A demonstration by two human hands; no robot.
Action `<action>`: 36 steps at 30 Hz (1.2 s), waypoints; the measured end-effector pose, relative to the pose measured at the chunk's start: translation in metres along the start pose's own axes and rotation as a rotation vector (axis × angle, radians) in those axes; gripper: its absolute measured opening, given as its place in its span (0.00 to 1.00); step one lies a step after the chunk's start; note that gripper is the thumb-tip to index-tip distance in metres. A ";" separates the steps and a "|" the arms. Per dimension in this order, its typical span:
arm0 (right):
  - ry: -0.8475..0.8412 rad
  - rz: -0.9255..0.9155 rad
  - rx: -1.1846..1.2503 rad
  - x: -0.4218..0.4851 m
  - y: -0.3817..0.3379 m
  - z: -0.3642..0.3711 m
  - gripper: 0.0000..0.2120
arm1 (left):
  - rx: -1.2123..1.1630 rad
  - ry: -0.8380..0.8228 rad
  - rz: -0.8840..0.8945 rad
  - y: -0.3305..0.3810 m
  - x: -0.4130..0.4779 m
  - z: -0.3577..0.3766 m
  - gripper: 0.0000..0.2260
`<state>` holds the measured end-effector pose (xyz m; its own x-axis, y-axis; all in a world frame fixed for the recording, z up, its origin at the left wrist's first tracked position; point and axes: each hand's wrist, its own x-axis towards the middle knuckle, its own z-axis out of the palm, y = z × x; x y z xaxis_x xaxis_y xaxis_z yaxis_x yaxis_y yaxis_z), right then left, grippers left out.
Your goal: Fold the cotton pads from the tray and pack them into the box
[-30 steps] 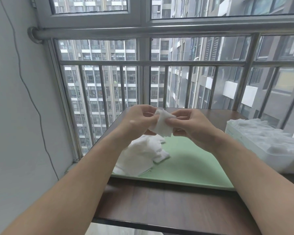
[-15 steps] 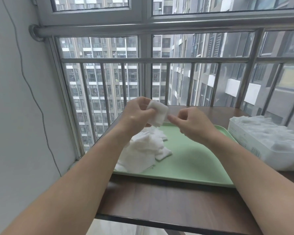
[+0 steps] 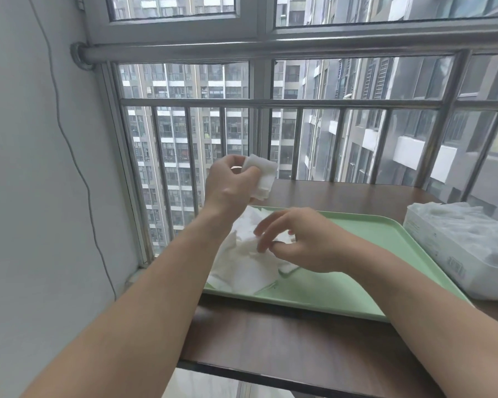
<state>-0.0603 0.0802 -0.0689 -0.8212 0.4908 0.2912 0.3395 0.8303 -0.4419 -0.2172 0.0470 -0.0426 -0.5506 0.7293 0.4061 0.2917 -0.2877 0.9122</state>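
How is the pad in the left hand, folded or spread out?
Folded. The pad pinched by the left hand shows stacked layers along its lower edge.

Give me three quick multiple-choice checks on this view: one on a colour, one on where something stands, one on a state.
1. What colour is the tray?
A. blue
B. green
C. red

2. Where does the box stand?
A. on the tray
B. on the windowsill
C. on the table, right of the tray

3. What is the left hand doing?
A. pinching a folded pad held up in the air
B. resting flat on the table
C. gripping the box

Answers:
1 B, the bare tray bottom shows pale green.
2 C, the box sits on the brown wood by the tray's right rim.
3 A, thumb and fingers clamp the folded pad, clear of every surface.
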 end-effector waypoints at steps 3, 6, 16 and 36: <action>0.003 0.030 -0.003 0.001 0.004 0.000 0.10 | -0.001 0.005 0.004 0.001 -0.001 0.001 0.05; 0.077 0.054 0.002 0.001 0.005 -0.003 0.09 | 0.002 0.008 0.013 0.001 -0.002 0.001 0.05; 0.370 0.296 0.694 -0.003 0.020 -0.025 0.10 | -0.043 0.069 -0.014 0.001 0.001 0.000 0.08; 0.366 0.383 0.913 -0.006 0.028 -0.034 0.07 | 0.012 -0.017 -0.043 -0.003 -0.001 0.005 0.09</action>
<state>-0.0308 0.1091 -0.0542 -0.4922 0.8540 0.1685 -0.0523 0.1641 -0.9850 -0.2137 0.0500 -0.0465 -0.5497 0.7511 0.3655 0.2774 -0.2486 0.9280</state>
